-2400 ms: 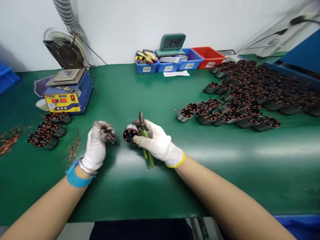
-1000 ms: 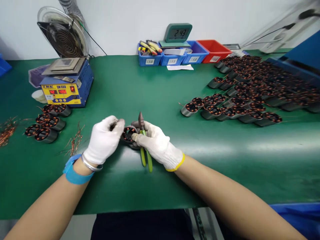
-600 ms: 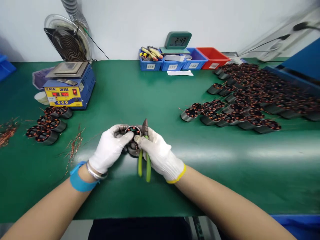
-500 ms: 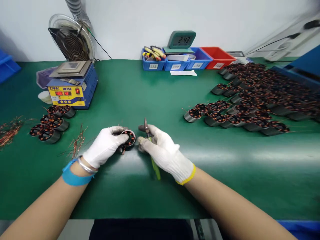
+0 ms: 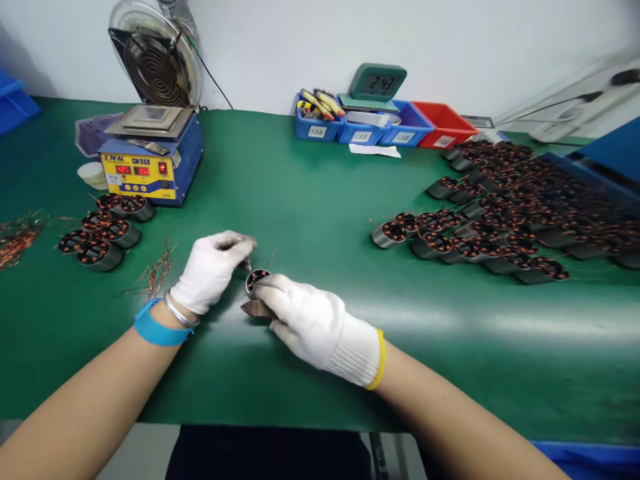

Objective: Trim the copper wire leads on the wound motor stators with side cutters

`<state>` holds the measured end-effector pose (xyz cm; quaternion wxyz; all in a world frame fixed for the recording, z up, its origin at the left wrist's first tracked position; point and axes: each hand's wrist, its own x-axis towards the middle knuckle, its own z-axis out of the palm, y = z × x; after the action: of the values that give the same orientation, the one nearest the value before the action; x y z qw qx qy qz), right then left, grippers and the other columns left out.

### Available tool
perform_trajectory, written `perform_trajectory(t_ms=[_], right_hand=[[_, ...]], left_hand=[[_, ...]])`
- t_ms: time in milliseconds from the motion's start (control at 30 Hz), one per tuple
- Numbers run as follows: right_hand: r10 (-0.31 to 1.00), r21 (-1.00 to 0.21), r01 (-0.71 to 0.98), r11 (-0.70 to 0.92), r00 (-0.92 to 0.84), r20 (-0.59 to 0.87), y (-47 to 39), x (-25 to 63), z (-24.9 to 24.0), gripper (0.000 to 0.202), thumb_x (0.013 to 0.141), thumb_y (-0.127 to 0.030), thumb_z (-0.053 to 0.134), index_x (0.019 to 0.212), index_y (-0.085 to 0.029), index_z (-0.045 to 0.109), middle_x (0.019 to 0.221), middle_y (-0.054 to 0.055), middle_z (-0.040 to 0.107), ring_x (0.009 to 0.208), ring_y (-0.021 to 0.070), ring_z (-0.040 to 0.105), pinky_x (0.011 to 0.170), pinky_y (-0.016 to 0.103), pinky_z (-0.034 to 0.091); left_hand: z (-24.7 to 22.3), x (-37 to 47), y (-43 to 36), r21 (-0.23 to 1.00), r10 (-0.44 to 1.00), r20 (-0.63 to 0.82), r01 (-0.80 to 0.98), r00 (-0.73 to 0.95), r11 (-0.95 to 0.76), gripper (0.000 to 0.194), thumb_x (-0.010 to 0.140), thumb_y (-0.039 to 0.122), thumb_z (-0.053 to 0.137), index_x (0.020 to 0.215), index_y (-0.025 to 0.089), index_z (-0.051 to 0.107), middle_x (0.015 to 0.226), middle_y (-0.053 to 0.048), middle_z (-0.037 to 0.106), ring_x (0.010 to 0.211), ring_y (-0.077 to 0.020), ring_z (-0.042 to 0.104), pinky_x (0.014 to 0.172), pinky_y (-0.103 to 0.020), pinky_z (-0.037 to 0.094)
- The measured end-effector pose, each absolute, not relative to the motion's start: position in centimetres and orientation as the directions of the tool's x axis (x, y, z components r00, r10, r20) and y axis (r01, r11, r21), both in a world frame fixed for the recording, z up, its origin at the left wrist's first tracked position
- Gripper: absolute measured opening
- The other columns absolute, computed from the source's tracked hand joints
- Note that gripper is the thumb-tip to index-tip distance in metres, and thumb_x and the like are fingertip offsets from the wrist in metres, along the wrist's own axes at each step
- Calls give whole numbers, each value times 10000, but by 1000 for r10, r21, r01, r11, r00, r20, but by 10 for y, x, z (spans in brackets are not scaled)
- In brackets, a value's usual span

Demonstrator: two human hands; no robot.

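Observation:
A motor stator (image 5: 251, 283), a metal ring with copper windings inside, stands on the green mat in front of me, a thin wire end sticking up behind it. My right hand (image 5: 305, 320), in a white knit glove, reaches over its near right side with the fingertips on it. That same hand is closed on cutting pliers (image 5: 257, 309), whose dark jaws point left; the handles are hidden under the palm. Just left of the stator and apart from it is my gloved left hand (image 5: 213, 270), thumb and fingers pinched together. Whatever lies between those fingertips is too small to make out.
Several finished-looking stators (image 5: 100, 254) stand at the left beside loose copper wire bits (image 5: 159, 272) and a yellow-blue soldering pot unit (image 5: 150, 170). Many more stators (image 5: 433, 245) fill the right side. Tool bins (image 5: 317, 130) and a clock (image 5: 379, 82) line the wall.
My left hand has let go of the stator and moved slightly up. My right hand has come left onto the stator, and the pliers have turned from pointing away to pointing left.

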<state>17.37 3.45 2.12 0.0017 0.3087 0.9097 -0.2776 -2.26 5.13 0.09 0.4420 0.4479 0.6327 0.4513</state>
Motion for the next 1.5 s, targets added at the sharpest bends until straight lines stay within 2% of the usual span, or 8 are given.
perform_trajectory(t_ms=[100, 333, 600, 767, 900, 1000, 1233, 1500], right_hand=[[540, -529, 502, 684, -836, -97, 37, 177, 17, 450, 883, -149, 467, 1333, -167, 484, 1383, 114, 533, 1123, 227, 605, 900, 338, 512], [491, -561, 381, 735, -870, 52, 41, 179, 6, 399, 886, -152, 503, 1283, -163, 547, 1295, 85, 605, 1125, 226, 598, 935, 332, 499], [513, -642, 330, 692, -851, 116, 41, 181, 9, 433, 819, -104, 512, 1246, -148, 568, 1329, 122, 591, 1120, 239, 612, 909, 363, 520], [909, -920, 294, 259, -397, 129, 54, 185, 13, 317, 864, -215, 516, 1173, -179, 575, 1130, 95, 666, 925, 176, 648, 827, 343, 532], [901, -958, 285, 21, -420, -105, 70, 190, 7, 477, 807, -204, 505, 1277, -126, 493, 1042, 105, 669, 835, 182, 637, 764, 354, 528], [859, -832, 535, 146, -485, -161, 75, 199, 10, 460, 828, -211, 485, 1282, -147, 528, 996, 82, 677, 848, 200, 630, 768, 354, 507], [814, -111, 820, 561, -571, -103, 65, 217, 33, 526, 870, -199, 487, 1395, -175, 481, 1223, 124, 598, 1103, 297, 561, 948, 418, 440], [769, 99, 765, 637, -620, -155, 61, 202, 41, 524, 874, -194, 505, 1393, -135, 468, 1127, 136, 600, 1031, 307, 572, 1087, 517, 283]], left_hand=[[-4, -24, 53, 995, 906, -99, -35, -412, 93, 328, 742, 398, 710, 926, 126, 700, 906, -73, 719, 721, -151, 642, 680, -273, 529], [6, -7, 43, 901, 899, -431, -23, 73, 433, 797, 639, 273, 835, 1351, 119, 510, 995, -125, 747, 946, -258, 700, 817, -366, 560], [0, -26, 60, 935, 871, -107, -345, -479, -75, 429, 670, 209, 780, 1054, 183, 591, 860, -16, 735, 864, -169, 708, 944, -357, 532], [4, -33, 50, 909, 937, -348, -241, 15, 341, 826, 676, 170, 782, 1407, 132, 400, 1176, -157, 699, 1063, -272, 683, 1036, -463, 469], [8, -23, 42, 910, 907, -386, -95, 169, 404, 905, 703, 221, 766, 1473, 72, 314, 1218, -218, 672, 1163, -321, 631, 1044, -481, 450], [7, -20, 42, 919, 911, -370, -74, 180, 388, 890, 719, 270, 747, 1466, 45, 320, 1197, -235, 676, 1169, -335, 625, 1035, -492, 449], [1, -18, 42, 936, 927, -325, -80, 188, 344, 839, 739, 289, 710, 1456, 51, 344, 1166, -225, 693, 1125, -304, 655, 992, -458, 477], [0, -17, 40, 956, 940, -278, -43, 196, 291, 793, 771, 280, 662, 1452, 45, 331, 1196, -210, 686, 1163, -273, 633, 1038, -437, 445]])
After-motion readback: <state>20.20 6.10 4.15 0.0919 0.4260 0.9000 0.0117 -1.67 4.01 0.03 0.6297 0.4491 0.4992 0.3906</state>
